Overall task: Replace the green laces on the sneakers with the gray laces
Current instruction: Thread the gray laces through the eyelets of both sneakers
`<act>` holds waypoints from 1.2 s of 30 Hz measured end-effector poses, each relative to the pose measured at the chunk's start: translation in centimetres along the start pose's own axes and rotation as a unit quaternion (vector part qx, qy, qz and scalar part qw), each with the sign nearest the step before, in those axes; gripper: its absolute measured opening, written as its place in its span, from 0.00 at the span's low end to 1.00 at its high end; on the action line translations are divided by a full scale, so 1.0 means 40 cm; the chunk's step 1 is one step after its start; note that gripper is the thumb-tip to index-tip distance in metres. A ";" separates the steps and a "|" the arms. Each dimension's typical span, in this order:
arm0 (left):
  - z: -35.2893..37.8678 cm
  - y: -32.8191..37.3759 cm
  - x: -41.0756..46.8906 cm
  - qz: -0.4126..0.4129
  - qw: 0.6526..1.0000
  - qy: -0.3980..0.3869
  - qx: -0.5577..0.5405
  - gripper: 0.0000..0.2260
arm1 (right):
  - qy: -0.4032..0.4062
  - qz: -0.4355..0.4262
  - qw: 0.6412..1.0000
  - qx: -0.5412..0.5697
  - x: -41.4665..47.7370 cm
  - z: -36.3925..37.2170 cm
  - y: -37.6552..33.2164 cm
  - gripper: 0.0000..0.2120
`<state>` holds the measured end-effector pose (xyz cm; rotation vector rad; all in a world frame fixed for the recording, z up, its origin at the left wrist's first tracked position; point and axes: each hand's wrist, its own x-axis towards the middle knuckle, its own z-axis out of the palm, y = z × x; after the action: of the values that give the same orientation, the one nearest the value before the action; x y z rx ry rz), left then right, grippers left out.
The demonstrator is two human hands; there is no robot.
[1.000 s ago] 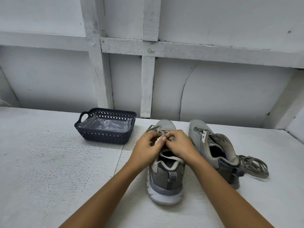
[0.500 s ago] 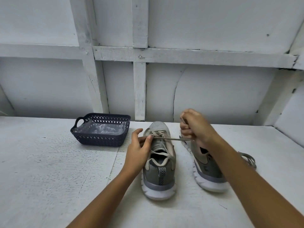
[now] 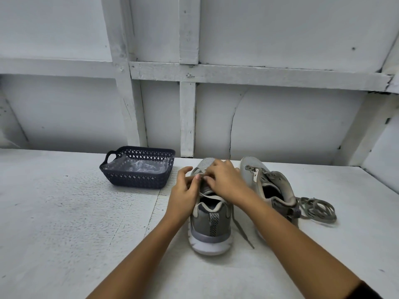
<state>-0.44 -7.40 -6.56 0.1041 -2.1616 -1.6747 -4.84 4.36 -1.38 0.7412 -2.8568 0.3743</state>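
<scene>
A person's left hand point(image 3: 184, 192) and right hand point(image 3: 226, 180) meet over the lacing of a grey mesh sneaker with a white sole point(image 3: 210, 225), which stands heel toward the camera on a white painted table point(image 3: 64, 223). Both hands curl their fingers in at the upper eyelets and pinch a pale flat lace point(image 3: 212, 197). The left holds it between thumb and fingertips with the forefinger lifted clear, while the right hand's knuckles hide most of its own hold. One strand of the lace crosses the shoe's opening, and a lace end trails on the table just right of the heel. A second grey sneaker point(image 3: 267, 182), its eyelets bare, stands just beside the first on the right, leaning outward. A loose coil of darker greyish-green lace point(image 3: 317, 209) lies by its heel. A dark blue perforated plastic basket point(image 3: 138, 180), lined with clear film, sits to the left near the white timber-framed wall point(image 3: 280, 115).
</scene>
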 end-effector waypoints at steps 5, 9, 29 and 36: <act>0.000 0.000 0.000 0.001 1.000 -0.004 0.005 0.11 | 0.054 0.023 0.918 0.393 -0.081 -0.046 0.037 0.10; -0.001 0.002 0.002 0.001 1.000 0.005 0.018 0.06 | 0.015 0.002 0.881 0.474 -0.159 -0.101 0.061 0.11; -0.028 0.136 -0.028 0.117 0.989 -0.004 0.090 0.11 | -0.002 0.220 0.604 0.766 -0.100 -0.259 -0.027 0.15; 0.007 0.207 -0.062 0.107 0.971 -0.208 0.040 0.08 | 0.001 0.217 0.541 0.812 -0.017 -0.271 -0.057 0.15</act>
<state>3.23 -4.09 0.51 -0.4837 -2.4317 -1.5912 -2.08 5.80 9.27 -0.0211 -1.6773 3.0832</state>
